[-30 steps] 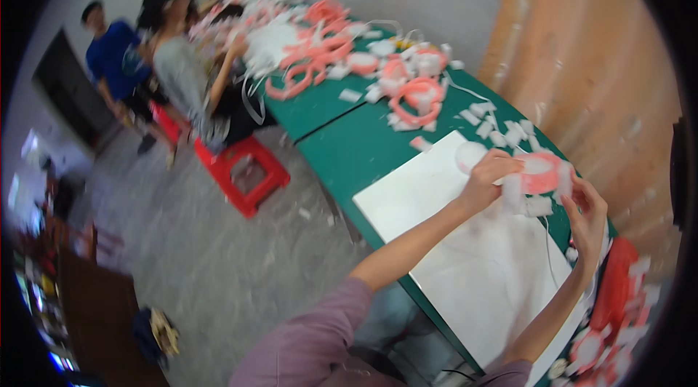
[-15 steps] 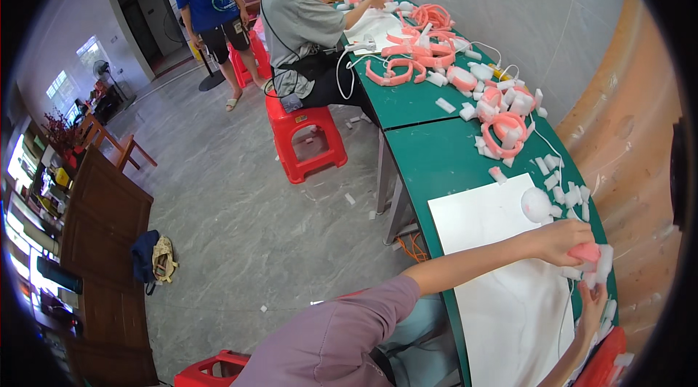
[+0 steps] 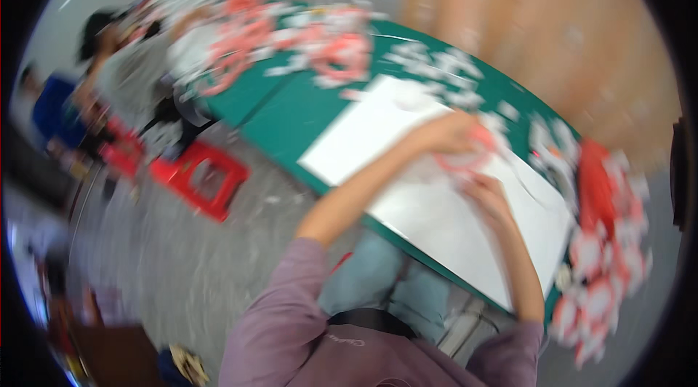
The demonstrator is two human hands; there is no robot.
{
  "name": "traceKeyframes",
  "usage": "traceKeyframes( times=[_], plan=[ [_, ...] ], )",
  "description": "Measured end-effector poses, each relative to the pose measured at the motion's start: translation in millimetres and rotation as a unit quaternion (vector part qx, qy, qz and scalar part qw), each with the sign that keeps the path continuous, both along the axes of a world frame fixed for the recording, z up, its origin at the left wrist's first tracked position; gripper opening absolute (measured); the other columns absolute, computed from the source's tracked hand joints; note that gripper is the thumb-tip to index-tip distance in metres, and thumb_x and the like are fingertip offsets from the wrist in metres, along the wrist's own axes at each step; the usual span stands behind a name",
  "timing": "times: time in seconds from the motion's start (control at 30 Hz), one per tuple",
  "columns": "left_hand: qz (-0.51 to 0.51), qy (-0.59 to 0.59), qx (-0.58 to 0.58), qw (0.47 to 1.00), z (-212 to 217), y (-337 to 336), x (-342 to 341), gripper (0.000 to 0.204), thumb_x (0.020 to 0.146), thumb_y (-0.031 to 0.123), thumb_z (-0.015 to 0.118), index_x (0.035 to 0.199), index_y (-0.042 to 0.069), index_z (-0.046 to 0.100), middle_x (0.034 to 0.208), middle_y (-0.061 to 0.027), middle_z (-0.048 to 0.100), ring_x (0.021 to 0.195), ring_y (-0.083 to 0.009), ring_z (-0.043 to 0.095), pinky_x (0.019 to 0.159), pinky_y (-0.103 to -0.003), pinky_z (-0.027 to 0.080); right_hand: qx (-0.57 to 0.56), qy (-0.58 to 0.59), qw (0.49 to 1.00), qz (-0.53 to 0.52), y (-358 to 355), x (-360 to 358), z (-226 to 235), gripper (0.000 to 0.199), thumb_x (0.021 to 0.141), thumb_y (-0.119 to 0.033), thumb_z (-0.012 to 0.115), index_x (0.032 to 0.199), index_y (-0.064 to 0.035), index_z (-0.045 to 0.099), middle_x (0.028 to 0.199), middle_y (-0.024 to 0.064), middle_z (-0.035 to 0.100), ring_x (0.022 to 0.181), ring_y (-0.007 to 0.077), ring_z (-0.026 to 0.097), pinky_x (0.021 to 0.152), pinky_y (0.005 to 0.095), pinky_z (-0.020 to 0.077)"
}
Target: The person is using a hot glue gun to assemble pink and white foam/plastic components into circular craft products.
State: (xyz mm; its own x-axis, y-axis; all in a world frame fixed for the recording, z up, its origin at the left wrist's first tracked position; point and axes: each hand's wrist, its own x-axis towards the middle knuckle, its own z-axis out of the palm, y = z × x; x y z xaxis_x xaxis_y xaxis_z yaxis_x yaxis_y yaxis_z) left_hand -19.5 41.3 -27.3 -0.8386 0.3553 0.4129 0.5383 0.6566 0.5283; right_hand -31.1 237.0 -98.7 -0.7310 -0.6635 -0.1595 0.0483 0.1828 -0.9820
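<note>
A pink band bent into a loop (image 3: 486, 141) is held between my hands over the white sheet (image 3: 418, 201); motion blurs it. My left hand (image 3: 454, 132) has its fingers closed on the far side of the band. Lower and nearer to me, my right hand (image 3: 487, 196) pinches the near side. White foam (image 3: 496, 122) shows just beyond the band, and whether it is attached I cannot tell. A rounded white foam piece (image 3: 413, 94) lies at the sheet's far edge.
Loose white foam bits (image 3: 432, 60) lie on the green table (image 3: 273, 114). Pink bands (image 3: 342, 56) with foam are heaped farther left. A red bag (image 3: 596, 183) and a pink-and-white pile (image 3: 600, 270) are at the right. A co-worker (image 3: 134, 70) sits near a red stool (image 3: 203, 180).
My view has swung to the right, so the sheet and table now sit more central. My hands have brought the pink piece in over the sheet, and its loop shows.
</note>
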Motion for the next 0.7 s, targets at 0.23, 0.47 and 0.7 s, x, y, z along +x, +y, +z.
traceKeyframes(
  times=[0.23, 0.47, 0.7],
  plan=[
    [0.020, -0.022, 0.003, 1.000, 10, 12, 7, 0.039, 0.066, 0.020, 0.066, 0.097, 0.000, 0.053, 0.086, -0.0179, 0.060, 0.080, -0.0319, 0.058, 0.070, -0.034, 0.046, 0.112, 0.139, 0.981, -0.079, -1, 19, 14, 0.019, 0.077, -0.016, 0.060, 0.069, 0.0014, 0.060, 0.054, 0.0049, 0.057, 0.054, 0.0068, 0.056, 0.048, 0.0223, 0.0402],
    [0.016, -0.010, 0.016, 1.000, -4, 20, 6, 0.036, 0.067, 0.017, 0.063, 0.098, 0.003, 0.053, 0.093, -0.0169, 0.058, 0.087, -0.0326, 0.055, 0.073, -0.037, 0.046, 0.185, 0.347, 0.917, -0.064, 3, 27, 19, 0.026, 0.075, -0.016, 0.061, 0.058, 0.0030, 0.053, 0.049, 0.0149, 0.050, 0.044, 0.0326, 0.046, 0.047, 0.0362, 0.0404],
    [-0.011, 0.009, 0.019, 1.000, -7, 19, 4, 0.032, 0.068, 0.013, 0.064, 0.095, 0.001, 0.053, 0.088, -0.0168, 0.057, 0.080, -0.0323, 0.055, 0.069, -0.034, 0.044, 0.127, 0.525, 0.838, -0.076, 19, 36, 73, 0.010, 0.073, -0.010, 0.060, 0.068, -0.0012, 0.059, 0.070, 0.0108, 0.054, 0.058, 0.0273, 0.052, 0.053, 0.0371, 0.0421]
  ],
)
